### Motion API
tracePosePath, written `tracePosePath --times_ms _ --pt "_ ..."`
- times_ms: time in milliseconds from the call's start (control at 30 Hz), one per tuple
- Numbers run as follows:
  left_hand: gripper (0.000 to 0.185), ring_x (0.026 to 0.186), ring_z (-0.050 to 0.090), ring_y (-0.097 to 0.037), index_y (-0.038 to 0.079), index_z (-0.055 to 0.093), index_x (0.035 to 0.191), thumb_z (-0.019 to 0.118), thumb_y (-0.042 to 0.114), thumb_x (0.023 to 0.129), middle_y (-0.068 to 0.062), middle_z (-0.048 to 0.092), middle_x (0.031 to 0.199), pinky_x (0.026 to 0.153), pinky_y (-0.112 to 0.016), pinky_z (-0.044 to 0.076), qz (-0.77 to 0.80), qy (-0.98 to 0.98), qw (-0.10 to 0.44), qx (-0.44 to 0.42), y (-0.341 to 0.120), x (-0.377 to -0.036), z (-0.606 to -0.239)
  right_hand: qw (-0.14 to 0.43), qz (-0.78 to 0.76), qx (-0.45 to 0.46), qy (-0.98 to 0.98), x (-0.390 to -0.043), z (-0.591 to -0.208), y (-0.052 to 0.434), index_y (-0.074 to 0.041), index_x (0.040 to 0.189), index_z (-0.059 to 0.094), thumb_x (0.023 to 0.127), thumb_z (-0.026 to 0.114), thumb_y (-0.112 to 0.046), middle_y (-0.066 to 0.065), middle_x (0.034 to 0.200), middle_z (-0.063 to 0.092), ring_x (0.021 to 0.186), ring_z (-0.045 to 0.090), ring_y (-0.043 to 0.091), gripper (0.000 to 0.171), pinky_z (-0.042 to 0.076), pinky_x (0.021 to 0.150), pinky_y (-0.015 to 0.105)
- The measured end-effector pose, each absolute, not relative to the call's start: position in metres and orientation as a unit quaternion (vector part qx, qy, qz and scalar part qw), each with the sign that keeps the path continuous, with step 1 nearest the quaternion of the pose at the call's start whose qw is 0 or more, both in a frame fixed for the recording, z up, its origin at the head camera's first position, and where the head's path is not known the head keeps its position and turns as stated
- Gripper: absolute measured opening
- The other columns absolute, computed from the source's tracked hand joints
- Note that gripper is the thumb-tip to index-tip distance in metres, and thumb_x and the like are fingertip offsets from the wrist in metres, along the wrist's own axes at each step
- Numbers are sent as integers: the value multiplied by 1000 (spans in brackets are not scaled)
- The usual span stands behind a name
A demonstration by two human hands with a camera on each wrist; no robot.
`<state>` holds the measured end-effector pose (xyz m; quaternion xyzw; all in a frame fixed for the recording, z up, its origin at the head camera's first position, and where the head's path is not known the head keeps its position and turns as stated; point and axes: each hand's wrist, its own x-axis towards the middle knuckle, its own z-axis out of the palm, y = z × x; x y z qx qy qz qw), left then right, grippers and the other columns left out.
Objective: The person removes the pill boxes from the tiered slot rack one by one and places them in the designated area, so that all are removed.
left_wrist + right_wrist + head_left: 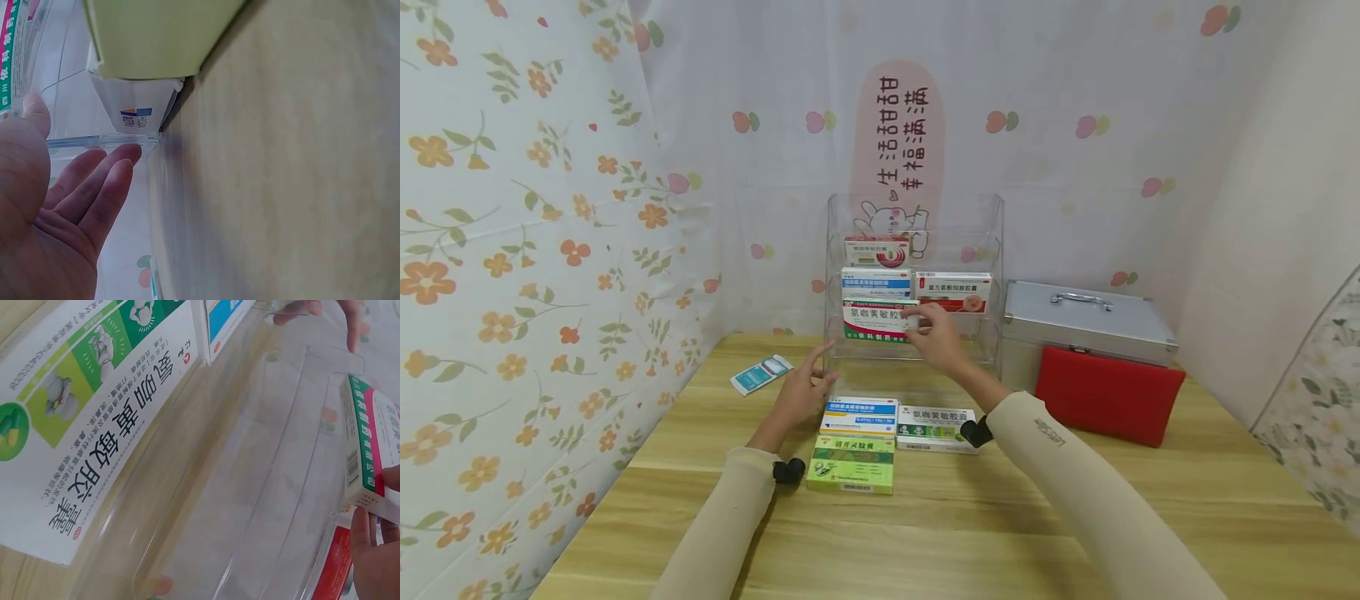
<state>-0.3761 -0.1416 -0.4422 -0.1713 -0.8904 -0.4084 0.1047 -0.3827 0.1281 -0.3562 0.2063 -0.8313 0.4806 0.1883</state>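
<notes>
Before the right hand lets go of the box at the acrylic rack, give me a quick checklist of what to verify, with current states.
1. Right hand pinches the red-and-green box at its end: ok.
2. Box sitting in the lower tier of the clear rack: ok in the head view; fully seated, cannot tell.
3. Left hand open, fingertips at the rack's front edge: ok.
4. Rack steady on the table: cannot tell.
5. Blue box, green box and white-green box lie in front of the rack: ok.

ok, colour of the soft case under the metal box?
Red case, clearest in the head view.
</notes>
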Motion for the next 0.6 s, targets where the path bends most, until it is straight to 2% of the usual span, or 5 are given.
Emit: tracePosePath --times_ms 200,500,600 --pt "60 59 59 -16 36 29 154 58 28 102 -21 68 117 58 -31 48 -410 -889 105 -172 -141 -375 -443 183 475 183 -841 -374 -359 137 -8 119 68 92 68 -2 13 122 56 106 62 32 27 53 92 42" --pt "60 54 57 -16 28 31 154 59 24 101 -23 68 115 56 -31 48 -415 -885 111 -178 -142 -376 -443 174 490 190 -833 -362 -363 150 -8 123 65 91 71 -4 13 128 59 103 65 31 33 56 87 41" --pt "60 55 58 -17 28 32 155 59 22 101 -22 68 116 57 -31 48 -417 -885 110 -175 -142 -377 -443 162 500 189 -830 -358 -365 154 -8 123 65 90 71 -3 13 125 61 102 65 30 34 56 85 39"
